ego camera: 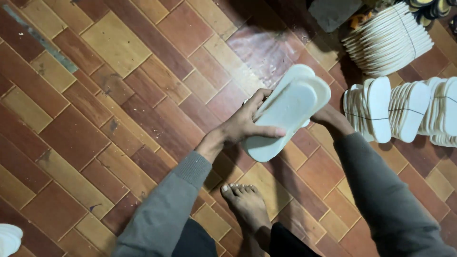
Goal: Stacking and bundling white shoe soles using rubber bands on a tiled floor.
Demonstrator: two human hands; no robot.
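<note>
Head view looks down on a red and tan tiled floor (95, 95), tied bundles of white soles (395, 112) at right. Left hand (245, 124) clamps a small stack of white soles (285, 114); right hand (333, 120) supports it underneath, grip unclear.

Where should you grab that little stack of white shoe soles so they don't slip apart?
Grip the stack of white soles around its narrow middle, from the long edges. The soles are flat and lie face to face, so pinching across their faces keeps them together, as the left hand does now; the right hand supports the far side.
</note>
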